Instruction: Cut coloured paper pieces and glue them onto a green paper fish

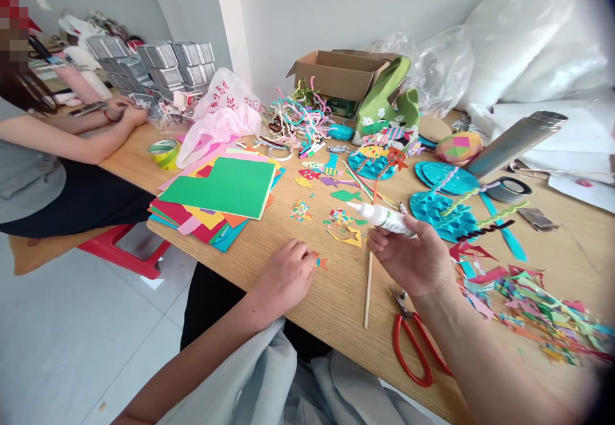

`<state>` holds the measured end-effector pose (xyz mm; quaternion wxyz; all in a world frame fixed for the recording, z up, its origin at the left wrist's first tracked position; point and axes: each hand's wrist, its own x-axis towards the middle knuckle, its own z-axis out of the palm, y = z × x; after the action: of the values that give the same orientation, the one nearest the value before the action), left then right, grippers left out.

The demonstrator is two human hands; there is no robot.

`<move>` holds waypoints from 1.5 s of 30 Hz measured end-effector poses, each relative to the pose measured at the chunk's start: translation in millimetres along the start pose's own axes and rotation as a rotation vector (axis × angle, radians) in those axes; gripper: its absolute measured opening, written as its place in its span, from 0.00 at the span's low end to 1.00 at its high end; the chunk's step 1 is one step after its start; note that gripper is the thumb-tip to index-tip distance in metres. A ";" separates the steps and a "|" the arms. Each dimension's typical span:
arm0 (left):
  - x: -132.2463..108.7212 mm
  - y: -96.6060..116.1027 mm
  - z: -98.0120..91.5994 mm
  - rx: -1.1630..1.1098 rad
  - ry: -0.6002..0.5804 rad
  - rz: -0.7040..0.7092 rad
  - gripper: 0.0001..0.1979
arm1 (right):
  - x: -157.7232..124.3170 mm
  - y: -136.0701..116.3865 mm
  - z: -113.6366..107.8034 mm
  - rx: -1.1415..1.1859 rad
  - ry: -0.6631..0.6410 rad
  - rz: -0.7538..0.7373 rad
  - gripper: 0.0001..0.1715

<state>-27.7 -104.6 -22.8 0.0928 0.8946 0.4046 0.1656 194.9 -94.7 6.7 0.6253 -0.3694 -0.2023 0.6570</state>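
Near the red scissors point(413, 348), your right hand point(413, 259) is gripping the white glue bottle point(384, 217) tightly, while your left hand point(287, 275) is pinching a small orange paper fish point(321, 261) left of it.

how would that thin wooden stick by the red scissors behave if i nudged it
The thin wooden stick looks round and slim, so it would probably roll on the wooden table. It lies straight, so it is likely stiff and light.
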 end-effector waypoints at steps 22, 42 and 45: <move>0.6 4.6 12.3 0.116 0.076 -0.033 0.06 | -4.0 34.3 -3.2 0.074 -0.070 0.043 0.06; 2.8 -2.2 18.6 -0.018 0.120 -0.085 0.06 | -1.4 36.1 -4.2 0.020 -0.019 0.058 0.09; 2.7 -6.9 22.2 -0.112 0.164 -0.094 0.06 | 0.0 37.6 -5.4 -0.020 0.019 0.057 0.10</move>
<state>-22.5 -98.7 -44.9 0.1167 0.8515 0.4423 0.2563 173.7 -100.9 -24.1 0.6044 -0.3873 -0.1925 0.6691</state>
